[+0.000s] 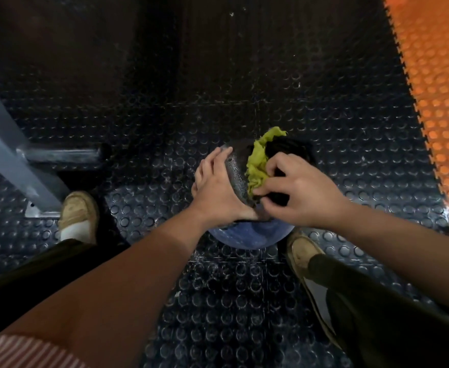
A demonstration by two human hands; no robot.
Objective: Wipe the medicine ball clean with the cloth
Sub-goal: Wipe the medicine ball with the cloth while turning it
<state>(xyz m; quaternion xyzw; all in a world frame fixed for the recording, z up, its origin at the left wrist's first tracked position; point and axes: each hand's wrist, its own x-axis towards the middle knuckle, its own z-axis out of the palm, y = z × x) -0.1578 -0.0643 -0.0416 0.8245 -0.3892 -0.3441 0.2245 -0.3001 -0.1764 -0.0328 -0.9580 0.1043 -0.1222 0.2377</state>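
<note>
Ball: our medicine ball [247, 235] sits on the floor right under both sets of fingers, speckled grey on top and blue on the side facing us.
Left hand [215, 189]: flat on the ball's left flank, fingers [212, 160] pretty much straight and lying close together, thumb tucked low on the near side.
Right hand [297, 192]: fingers [279, 163] curled and pinching the cloth [256, 166] against the top of the ball.
Cloth: yellow-green and bunched up, sticking out past our right fingertips. There's a dark fold under those fingers too; we can't tell if it's the same cloth.
Floor: black rubber matting [218, 88] with raised round studs, a bit scuffed, all around the fingers.
Orange bit: a strip of orange studded tiles [435, 75] well off to the right of our right fingers, joined to the black with a toothed seam.
Frame: a grey metal frame [5, 144] stands well to the left of our left fingers.
Feet: tan shoes, left shoe [78, 211] and right shoe [301, 253], either side of the ball.
</note>
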